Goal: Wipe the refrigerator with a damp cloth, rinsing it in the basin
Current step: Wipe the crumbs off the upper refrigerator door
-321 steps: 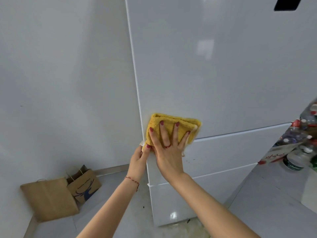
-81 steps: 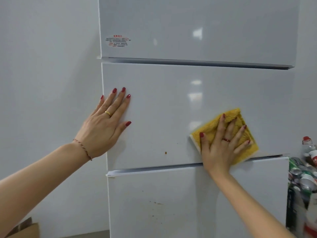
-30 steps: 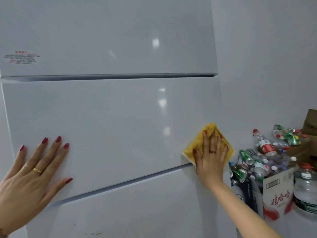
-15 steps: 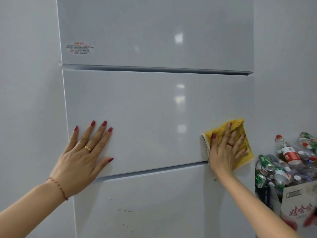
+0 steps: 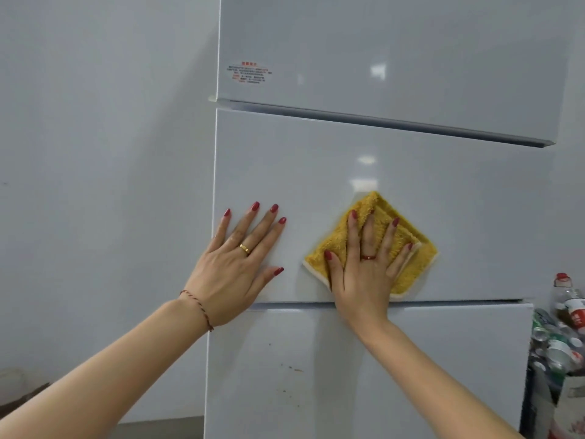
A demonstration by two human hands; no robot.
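A folded yellow cloth [image 5: 373, 245] is pressed flat against the white refrigerator [image 5: 411, 217] middle panel by the right hand [image 5: 364, 274], fingers [image 5: 357, 229] spread over it for even pressure; at nine o'clock, the left hand [image 5: 234, 267] is laid open-palmed, empty, likely bracing the panel

Looks like a home kitchen corner: tall glossy white multi-door refrigerator [image 5: 380, 153] against a plain pale wall [image 5: 104, 185], with a heap of empty plastic bottles and cans [image 5: 558, 340] beside it.
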